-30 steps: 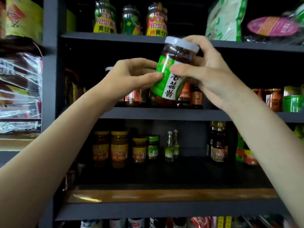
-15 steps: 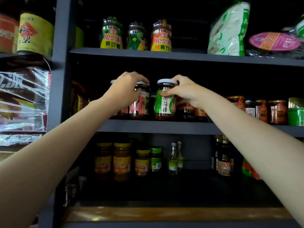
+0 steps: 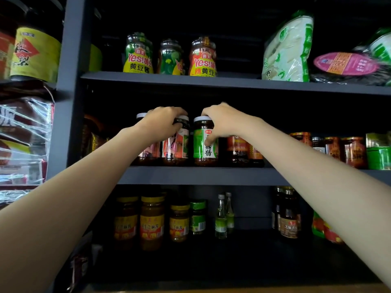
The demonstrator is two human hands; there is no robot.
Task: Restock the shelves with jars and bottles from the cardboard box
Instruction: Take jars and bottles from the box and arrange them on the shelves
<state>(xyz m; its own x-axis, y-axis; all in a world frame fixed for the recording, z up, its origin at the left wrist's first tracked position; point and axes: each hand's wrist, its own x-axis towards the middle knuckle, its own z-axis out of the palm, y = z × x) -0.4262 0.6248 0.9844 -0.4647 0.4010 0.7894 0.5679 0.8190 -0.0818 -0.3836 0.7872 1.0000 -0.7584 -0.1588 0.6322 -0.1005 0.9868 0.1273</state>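
Note:
A green-labelled jar [image 3: 204, 149] with a white lid stands upright on the middle shelf [image 3: 211, 175]. My right hand [image 3: 224, 123] grips it from the right, fingers over the lid and thumb on the label. To its left stands a pink-and-orange-labelled jar [image 3: 176, 148]. My left hand [image 3: 163, 121] curls over that jar's white lid. Another white-lidded jar [image 3: 141, 116] shows behind my left hand. The cardboard box is out of view.
Dark sauce jars [image 3: 239, 151] stand right of the green jar, with more jars [image 3: 338, 151] and a green tin [image 3: 378, 157] further right. The upper shelf holds three bean-paste jars [image 3: 171, 56] and bagged goods [image 3: 287, 47]. Yellow-lidded jars [image 3: 151, 223] and small bottles [image 3: 221, 216] stand below.
The green jar went from tilted in both hands in front of the shelf to standing upright on the middle shelf. My left hand moved onto the neighbouring jar's lid.

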